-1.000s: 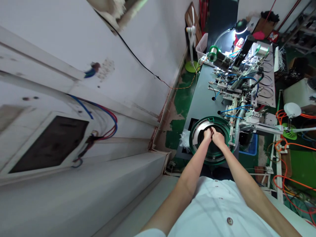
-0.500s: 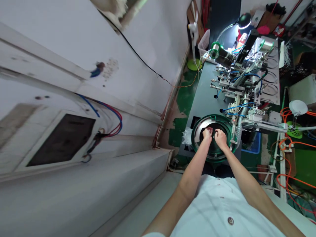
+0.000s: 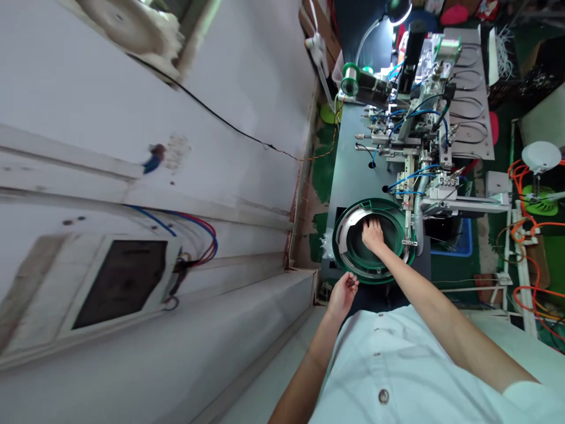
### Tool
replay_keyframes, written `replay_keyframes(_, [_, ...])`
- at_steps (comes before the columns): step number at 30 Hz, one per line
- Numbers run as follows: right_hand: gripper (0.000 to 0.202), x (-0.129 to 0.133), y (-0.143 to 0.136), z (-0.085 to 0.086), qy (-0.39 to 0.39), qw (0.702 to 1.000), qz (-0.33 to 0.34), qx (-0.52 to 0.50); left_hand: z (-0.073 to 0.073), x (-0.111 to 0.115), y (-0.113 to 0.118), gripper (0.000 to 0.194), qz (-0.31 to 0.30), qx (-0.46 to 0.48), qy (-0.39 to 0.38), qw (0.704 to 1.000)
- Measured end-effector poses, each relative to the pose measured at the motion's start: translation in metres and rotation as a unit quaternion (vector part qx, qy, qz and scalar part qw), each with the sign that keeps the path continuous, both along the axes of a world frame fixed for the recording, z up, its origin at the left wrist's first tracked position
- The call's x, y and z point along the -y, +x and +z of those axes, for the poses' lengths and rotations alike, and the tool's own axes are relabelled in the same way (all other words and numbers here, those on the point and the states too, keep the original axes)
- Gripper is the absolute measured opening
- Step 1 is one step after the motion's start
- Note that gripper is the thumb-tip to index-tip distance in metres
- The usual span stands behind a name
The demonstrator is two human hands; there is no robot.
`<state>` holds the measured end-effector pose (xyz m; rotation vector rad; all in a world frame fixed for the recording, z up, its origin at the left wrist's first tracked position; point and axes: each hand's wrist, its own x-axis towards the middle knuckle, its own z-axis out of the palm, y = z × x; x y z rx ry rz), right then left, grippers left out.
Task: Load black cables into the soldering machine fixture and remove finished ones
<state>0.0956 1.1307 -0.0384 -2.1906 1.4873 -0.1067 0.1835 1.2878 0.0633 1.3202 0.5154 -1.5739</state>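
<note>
A round green feeder bowl (image 3: 338, 259) with a metal track inside sits at the near end of the grey machine table (image 3: 348, 154). My right hand (image 3: 373, 235) reaches down into it, fingers stretched out and slightly apart over the dark bowl floor. Just outside the near left rim is my left hand (image 3: 344, 295), palm turned up and fingers curled in. Something small and dark seems to lie in that palm, too small to make out.
Beyond the bowl stands an assembly machine (image 3: 419, 129) with blue air hoses and a wire spool (image 3: 350, 79). A clear plastic bag (image 3: 327, 244) lies left of the bowl. On the right are a blue bin (image 3: 463, 238) and orange hoses (image 3: 527, 232). A wall runs along the left.
My left hand has come out of the bowl to its near left side. My right hand has shifted left inside the bowl and its fingers have spread. The view has tilted and moved right.
</note>
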Motion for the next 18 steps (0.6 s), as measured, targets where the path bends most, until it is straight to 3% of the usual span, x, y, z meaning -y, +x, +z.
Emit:
replay_keyframes(9, [0.043,-0.002,0.003,0.003,0.035,0.990,0.124,0.064,0.008,-0.008,0.012,0.033,0.076,0.053,0.027,0.995])
replay_keyframes(18, [0.037,-0.012,-0.012,0.001,0.095,0.961,0.224,0.130,0.012,-0.010,-0.011,0.034,0.122,0.047,0.052,0.990])
